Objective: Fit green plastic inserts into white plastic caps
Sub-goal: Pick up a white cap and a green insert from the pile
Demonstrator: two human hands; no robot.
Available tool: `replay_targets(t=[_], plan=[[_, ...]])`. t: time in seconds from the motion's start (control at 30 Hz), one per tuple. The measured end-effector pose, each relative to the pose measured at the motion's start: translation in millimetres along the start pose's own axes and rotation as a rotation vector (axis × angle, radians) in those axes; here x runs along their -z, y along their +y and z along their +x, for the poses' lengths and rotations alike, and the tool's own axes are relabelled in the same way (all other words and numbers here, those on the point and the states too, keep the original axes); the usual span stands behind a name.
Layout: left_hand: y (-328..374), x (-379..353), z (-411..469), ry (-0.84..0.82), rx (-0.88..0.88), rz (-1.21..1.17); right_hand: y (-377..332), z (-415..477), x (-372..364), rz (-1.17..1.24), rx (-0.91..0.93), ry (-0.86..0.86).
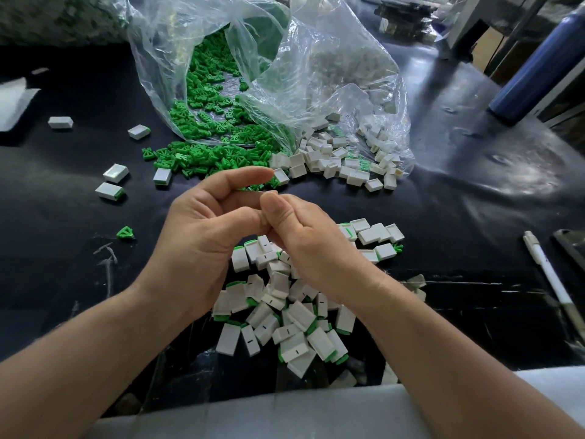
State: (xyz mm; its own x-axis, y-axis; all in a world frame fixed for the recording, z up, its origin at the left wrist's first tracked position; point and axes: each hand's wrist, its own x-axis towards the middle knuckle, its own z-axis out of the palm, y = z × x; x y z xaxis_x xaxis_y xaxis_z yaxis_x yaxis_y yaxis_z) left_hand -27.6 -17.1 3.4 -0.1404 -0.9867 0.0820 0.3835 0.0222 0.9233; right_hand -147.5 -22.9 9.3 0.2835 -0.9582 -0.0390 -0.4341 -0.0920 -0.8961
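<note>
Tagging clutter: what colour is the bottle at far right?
The bottle is dark blue; head view.

Single head-worn wide-angle view, looking forward and down, close above the table [443, 201]

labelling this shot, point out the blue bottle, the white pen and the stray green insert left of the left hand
blue bottle [535, 68], head view, mid body
white pen [552, 275], head view, mid barrel
green insert [125, 232], head view, its centre
</note>
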Motion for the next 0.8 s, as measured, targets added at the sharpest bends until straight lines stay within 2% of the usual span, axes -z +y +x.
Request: replay_targets(t=[0.17, 0.37, 0.47, 0.67, 0.8], plan=[[2.1, 0.3, 0.7, -0.003, 0.025, -0.003, -0.6, -1.7, 2.0, 0.076, -0.001, -0.016], [4.4, 2.8, 2.7, 0.012, 0.036, 0.028, -1.9, -1.4, 8.0, 0.33, -0.088, -0.118], [4.6, 0.8, 1.7, -0.014, 0.033, 0.011, -0.3, -0.9, 8.6, 0.305, -0.051, -0.12], [0.5, -0.5, 0.4, 0.035, 0.035, -0.005, 1.7, -0.4, 5.0, 0.075, -0.064, -0.052], [0.0, -0.2, 0.4, 0.057, 0.05, -0.005, 2.2, -2.2, 2.7, 0.059, -0.058, -0.056]])
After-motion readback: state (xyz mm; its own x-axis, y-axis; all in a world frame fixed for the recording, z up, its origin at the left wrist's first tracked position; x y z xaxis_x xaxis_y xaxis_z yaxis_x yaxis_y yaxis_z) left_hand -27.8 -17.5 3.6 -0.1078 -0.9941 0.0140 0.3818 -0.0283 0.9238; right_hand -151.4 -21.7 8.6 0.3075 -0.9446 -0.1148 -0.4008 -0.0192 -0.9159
